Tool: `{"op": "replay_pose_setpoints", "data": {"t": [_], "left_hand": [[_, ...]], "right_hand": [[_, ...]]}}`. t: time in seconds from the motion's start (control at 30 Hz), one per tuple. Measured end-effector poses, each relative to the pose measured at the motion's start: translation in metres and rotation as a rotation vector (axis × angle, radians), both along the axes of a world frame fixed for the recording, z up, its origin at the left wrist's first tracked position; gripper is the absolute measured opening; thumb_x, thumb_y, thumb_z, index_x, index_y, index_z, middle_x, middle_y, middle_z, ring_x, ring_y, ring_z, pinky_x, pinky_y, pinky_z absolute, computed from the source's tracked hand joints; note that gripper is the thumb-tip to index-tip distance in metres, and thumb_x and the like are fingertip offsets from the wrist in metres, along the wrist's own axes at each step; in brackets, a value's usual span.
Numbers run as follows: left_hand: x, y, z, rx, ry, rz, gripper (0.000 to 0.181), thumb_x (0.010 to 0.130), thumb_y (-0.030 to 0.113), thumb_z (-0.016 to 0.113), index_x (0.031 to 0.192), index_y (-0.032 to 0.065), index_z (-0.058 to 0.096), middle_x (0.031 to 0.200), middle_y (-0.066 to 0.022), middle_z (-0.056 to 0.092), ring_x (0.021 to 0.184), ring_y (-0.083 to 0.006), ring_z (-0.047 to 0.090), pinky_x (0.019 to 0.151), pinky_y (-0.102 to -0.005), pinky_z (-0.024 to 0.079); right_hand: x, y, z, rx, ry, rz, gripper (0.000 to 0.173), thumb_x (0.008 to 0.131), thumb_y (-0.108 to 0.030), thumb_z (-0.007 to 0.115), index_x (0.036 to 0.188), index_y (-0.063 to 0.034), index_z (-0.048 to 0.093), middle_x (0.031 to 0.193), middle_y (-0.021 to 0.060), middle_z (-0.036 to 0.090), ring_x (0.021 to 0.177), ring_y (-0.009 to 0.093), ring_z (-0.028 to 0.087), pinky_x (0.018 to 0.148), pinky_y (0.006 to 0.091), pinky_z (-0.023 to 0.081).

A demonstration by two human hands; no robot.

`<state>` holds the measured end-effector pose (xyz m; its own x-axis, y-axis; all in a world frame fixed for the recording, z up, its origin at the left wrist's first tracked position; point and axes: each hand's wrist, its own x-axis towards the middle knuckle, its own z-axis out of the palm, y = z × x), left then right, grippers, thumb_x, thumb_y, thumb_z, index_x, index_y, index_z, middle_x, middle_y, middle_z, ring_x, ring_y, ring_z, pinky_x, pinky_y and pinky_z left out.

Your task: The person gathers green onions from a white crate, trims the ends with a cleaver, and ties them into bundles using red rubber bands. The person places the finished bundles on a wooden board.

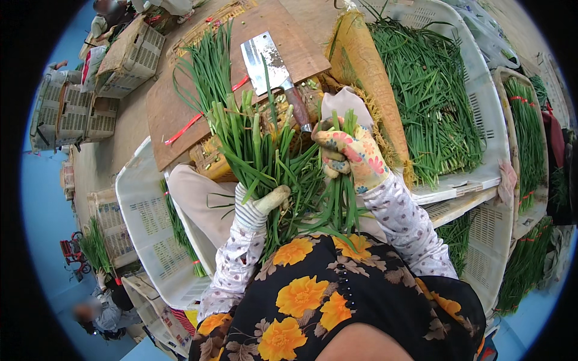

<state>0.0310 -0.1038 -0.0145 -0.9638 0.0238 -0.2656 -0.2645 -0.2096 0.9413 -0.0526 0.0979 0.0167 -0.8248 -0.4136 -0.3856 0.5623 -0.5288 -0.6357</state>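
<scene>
My left hand [266, 203], in a striped knit glove, grips a thick bunch of green garlic chives [253, 149] above my lap. A smaller bunch of chives [341, 194] is held in my right hand [345, 153], which wears a floral glove; its pale stem ends stick up past the fingers. Beyond my hands a cleaver [267, 61] lies with its blade on a wooden board [298, 31] and its handle pointing towards me. Another bunch of chives [212, 63] rests on the board beside red ties [184, 128].
A white plastic crate [490, 113] heaped with loose chives stands at the right, beside a yellow woven sack [361, 67]. Another white crate [149, 225] is at my left, with tied chives in it. Other people sit among crates at the far left.
</scene>
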Motion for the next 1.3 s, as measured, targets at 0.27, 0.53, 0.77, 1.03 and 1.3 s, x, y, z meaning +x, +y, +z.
{"op": "replay_pose_setpoints", "data": {"t": [0.27, 0.53, 0.77, 1.03, 1.3], "left_hand": [[0.002, -0.012, -0.008, 0.026, -0.120, 0.073, 0.018, 0.073, 0.003, 0.066, 0.085, -0.0047, 0.055, 0.067, -0.0108, 0.059, 0.048, -0.0169, 0.055, 0.042, -0.0260, 0.045], [0.002, -0.011, -0.007, 0.123, -0.127, 0.092, 0.019, 0.074, 0.004, 0.065, 0.088, -0.0041, 0.055, 0.066, -0.0112, 0.057, 0.049, -0.0177, 0.055, 0.042, -0.0265, 0.046], [0.001, 0.008, 0.004, -0.014, -0.027, -0.131, 0.034, 0.081, 0.027, 0.058, 0.099, -0.0013, 0.050, 0.068, -0.0081, 0.056, 0.059, -0.0184, 0.055, 0.053, -0.0272, 0.044], [0.003, -0.026, -0.033, 0.222, -0.018, -0.258, 0.045, 0.076, 0.022, 0.062, 0.110, -0.0048, 0.048, 0.091, -0.0152, 0.059, 0.071, -0.0199, 0.058, 0.062, -0.0298, 0.048], [0.002, -0.027, -0.060, 0.856, -0.695, -0.043, 0.033, 0.078, 0.027, 0.058, 0.100, 0.0027, 0.054, 0.089, -0.0078, 0.053, 0.070, -0.0173, 0.043, 0.063, -0.0307, 0.037]], "right_hand": [[-0.014, 0.048, 0.012, -0.211, 0.115, -0.133, 0.017, 0.083, -0.019, 0.053, 0.090, -0.0045, 0.051, 0.048, -0.0074, 0.030, 0.037, 0.005, 0.031, 0.035, 0.0220, 0.028], [0.011, 0.028, 0.032, 0.600, 0.354, 0.248, 0.017, 0.074, -0.010, 0.067, 0.087, -0.0003, 0.063, 0.066, -0.0061, 0.052, 0.056, 0.002, 0.042, 0.048, 0.0200, 0.033], [0.012, -0.009, -0.004, 0.384, 0.260, -0.114, 0.014, 0.079, -0.013, 0.065, 0.090, -0.0048, 0.062, 0.078, -0.0050, 0.057, 0.065, 0.003, 0.050, 0.056, 0.0178, 0.040], [-0.012, 0.040, 0.047, 0.132, 0.268, -0.425, 0.023, 0.086, -0.026, 0.056, 0.091, -0.0041, 0.055, 0.068, 0.0017, 0.054, 0.050, 0.008, 0.048, 0.046, 0.0212, 0.045], [-0.004, -0.002, 0.009, 0.176, 0.120, 0.144, 0.023, 0.078, -0.022, 0.067, 0.087, -0.0035, 0.057, 0.061, -0.0024, 0.049, 0.045, 0.006, 0.044, 0.041, 0.0203, 0.037]]}}
